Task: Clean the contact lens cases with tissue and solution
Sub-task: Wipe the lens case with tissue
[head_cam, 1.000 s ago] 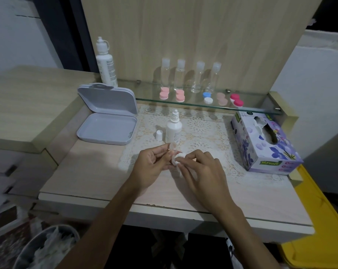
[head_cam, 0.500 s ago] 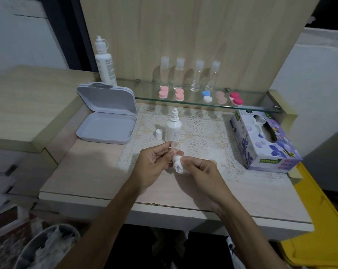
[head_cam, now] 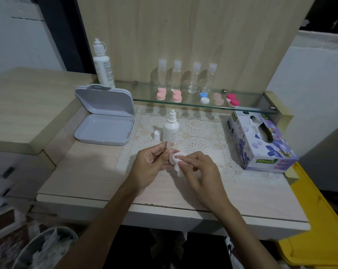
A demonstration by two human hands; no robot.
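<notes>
- A person's left hand (head_cam: pixel 151 165) holds a pale pink contact lens case (head_cam: pixel 171 152) by curled fingers above a pale wooden tabletop (head_cam: pixel 90 177), while the right hand (head_cam: pixel 200 172) pinches a wad of white tissue (head_cam: pixel 177 166) and presses it into the case.
- Just behind the hands, a small white solution bottle (head_cam: pixel 171 129) stands uncapped on a white lace mat (head_cam: pixel 199 133), its cap (head_cam: pixel 156 135) upright beside it.
- An open grey hinged box (head_cam: pixel 105 117) sits at the mat's left; a floral tissue box (head_cam: pixel 260 142) lies at its right, near the table's edge.
- A glass shelf (head_cam: pixel 144 94) along the wood-panel back wall (head_cam: pixel 183 32) carries four clear travel bottles (head_cam: pixel 185 77) and a row of lens cases (head_cam: pixel 198 98) in pink, blue-and-white, peach and magenta.
- A tall white solution bottle (head_cam: pixel 102 65) stands at the shelf's left end.
- A bin (head_cam: pixel 46 247) lined with white plastic shows at lower left beneath the table; a yellow container (head_cam: pixel 319 230) fills the lower right.
</notes>
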